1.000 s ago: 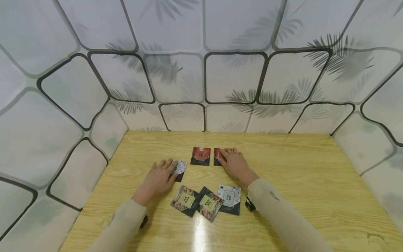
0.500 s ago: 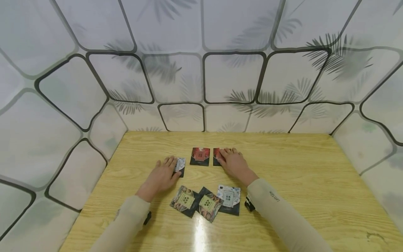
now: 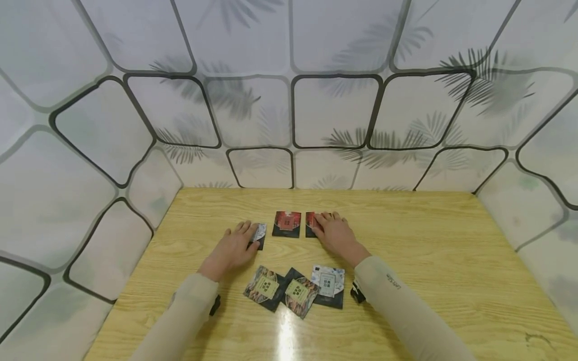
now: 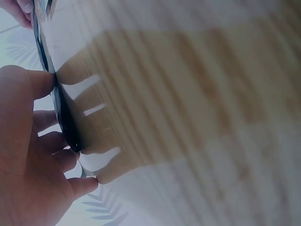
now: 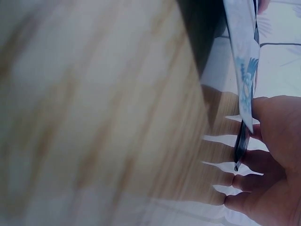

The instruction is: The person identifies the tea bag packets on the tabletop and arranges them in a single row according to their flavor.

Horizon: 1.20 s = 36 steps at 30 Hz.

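My left hand [image 3: 232, 250] rests with its fingers spread over a white-and-black packet [image 3: 259, 234], covering its left part. In the left wrist view, the thumb and several fingertips touch that packet's dark edge [image 4: 67, 120] and the tabletop. My right hand [image 3: 337, 234] lies on a red-and-black packet [image 3: 310, 225], hiding much of it, its fingertips on the table in the right wrist view. Between the hands, a second red-and-black packet [image 3: 286, 224] lies flat, level with the right one and a little farther back than the white one.
Nearer me lie two packets with yellow labels, a left one [image 3: 264, 287] and a tilted right one [image 3: 300, 292], overlapping. Another white-and-black packet [image 3: 328, 286] lies beside them, near the right sleeve. A patterned wall [image 3: 325, 168] borders the wooden table [image 3: 429, 240] at the back.
My left hand has slid the white-and-black packet away from me, and the packet now sits straighter beside the red ones. The right hand has stayed in place on its red packet.
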Each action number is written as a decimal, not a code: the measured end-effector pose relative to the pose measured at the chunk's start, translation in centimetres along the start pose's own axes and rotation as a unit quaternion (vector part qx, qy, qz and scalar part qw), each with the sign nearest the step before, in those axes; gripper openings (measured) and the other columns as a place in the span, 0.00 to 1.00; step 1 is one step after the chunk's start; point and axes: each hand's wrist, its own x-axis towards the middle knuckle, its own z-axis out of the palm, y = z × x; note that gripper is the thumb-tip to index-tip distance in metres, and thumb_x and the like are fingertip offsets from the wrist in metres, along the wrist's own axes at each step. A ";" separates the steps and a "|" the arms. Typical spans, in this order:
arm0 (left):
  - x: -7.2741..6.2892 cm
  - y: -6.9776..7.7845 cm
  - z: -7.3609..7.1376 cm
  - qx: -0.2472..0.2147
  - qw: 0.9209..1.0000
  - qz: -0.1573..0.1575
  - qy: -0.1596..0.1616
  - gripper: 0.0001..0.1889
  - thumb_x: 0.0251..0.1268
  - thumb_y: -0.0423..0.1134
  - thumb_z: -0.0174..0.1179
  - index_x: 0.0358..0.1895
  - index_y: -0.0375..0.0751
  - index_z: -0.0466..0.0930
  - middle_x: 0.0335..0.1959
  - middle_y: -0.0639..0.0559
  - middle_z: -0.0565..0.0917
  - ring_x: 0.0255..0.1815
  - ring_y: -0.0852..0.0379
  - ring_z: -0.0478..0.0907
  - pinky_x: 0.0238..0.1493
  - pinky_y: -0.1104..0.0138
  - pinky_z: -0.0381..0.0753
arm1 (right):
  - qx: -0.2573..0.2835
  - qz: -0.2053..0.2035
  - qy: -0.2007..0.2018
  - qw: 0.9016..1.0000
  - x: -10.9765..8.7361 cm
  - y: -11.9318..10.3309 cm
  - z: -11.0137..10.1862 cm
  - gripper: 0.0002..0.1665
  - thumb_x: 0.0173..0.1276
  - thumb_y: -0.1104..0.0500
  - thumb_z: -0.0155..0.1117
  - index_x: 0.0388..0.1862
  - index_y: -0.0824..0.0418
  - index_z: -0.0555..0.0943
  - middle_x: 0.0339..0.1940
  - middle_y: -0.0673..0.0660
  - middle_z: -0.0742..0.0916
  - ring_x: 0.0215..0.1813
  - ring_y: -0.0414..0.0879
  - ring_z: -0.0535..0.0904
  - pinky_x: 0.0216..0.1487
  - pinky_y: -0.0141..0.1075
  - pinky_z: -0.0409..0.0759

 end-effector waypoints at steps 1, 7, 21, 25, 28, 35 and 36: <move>0.1 0.0 0.0 0.000 1.000 -0.001 -0.002 0.34 0.86 0.51 0.46 0.84 0.36 0.56 0.84 0.31 0.58 0.85 0.32 0.55 0.80 0.31 0.55 | -0.001 0.000 0.000 1.000 0.0 0.0 0.0 0.34 0.86 0.44 0.51 0.83 0.58 0.67 0.80 0.66 0.73 0.82 0.72 0.63 0.77 0.68 0.66; 0.6 0.1 0.0 -0.001 1.000 -0.006 -0.003 0.34 0.86 0.51 0.46 0.85 0.36 0.55 0.84 0.32 0.57 0.86 0.33 0.55 0.80 0.31 0.54 | -0.005 -0.002 0.003 1.000 0.1 0.2 0.2 0.34 0.86 0.45 0.51 0.83 0.58 0.67 0.80 0.66 0.74 0.81 0.72 0.64 0.76 0.68 0.67; 2.5 -0.1 -0.2 0.002 1.000 -0.012 -0.008 0.33 0.86 0.49 0.45 0.85 0.38 0.55 0.85 0.32 0.57 0.86 0.33 0.54 0.81 0.31 0.54 | -0.010 0.000 -0.008 1.000 0.3 0.4 0.4 0.35 0.87 0.43 0.50 0.84 0.58 0.66 0.80 0.66 0.73 0.81 0.71 0.63 0.77 0.68 0.66; 2.8 -0.1 -0.4 0.006 1.000 -0.010 -0.013 0.33 0.86 0.48 0.46 0.85 0.37 0.56 0.85 0.32 0.57 0.86 0.32 0.54 0.80 0.31 0.53 | -0.011 0.000 -0.005 1.000 0.3 0.2 0.4 0.34 0.86 0.44 0.52 0.83 0.59 0.67 0.80 0.66 0.74 0.81 0.72 0.65 0.76 0.68 0.67; 3.1 -0.1 -0.6 0.012 1.000 -0.008 -0.012 0.32 0.86 0.47 0.46 0.85 0.37 0.56 0.85 0.32 0.57 0.86 0.32 0.54 0.80 0.30 0.53 | -0.011 0.002 -0.006 1.000 0.3 0.1 0.4 0.34 0.86 0.44 0.51 0.83 0.58 0.67 0.80 0.66 0.73 0.81 0.71 0.64 0.77 0.68 0.67; 3.7 0.0 -0.9 0.023 1.000 -0.011 -0.009 0.32 0.87 0.47 0.45 0.85 0.39 0.56 0.85 0.34 0.56 0.86 0.32 0.53 0.80 0.30 0.52 | -0.010 0.003 -0.005 1.000 0.3 0.0 0.1 0.34 0.86 0.44 0.51 0.83 0.59 0.67 0.80 0.66 0.74 0.81 0.71 0.64 0.77 0.68 0.67; 3.8 0.0 -0.9 0.023 1.000 -0.013 -0.010 0.32 0.87 0.47 0.45 0.85 0.39 0.56 0.86 0.34 0.56 0.86 0.33 0.53 0.80 0.30 0.52 | -0.010 0.003 -0.004 1.000 0.3 0.1 0.1 0.34 0.86 0.44 0.51 0.83 0.59 0.67 0.80 0.66 0.74 0.81 0.71 0.64 0.77 0.68 0.67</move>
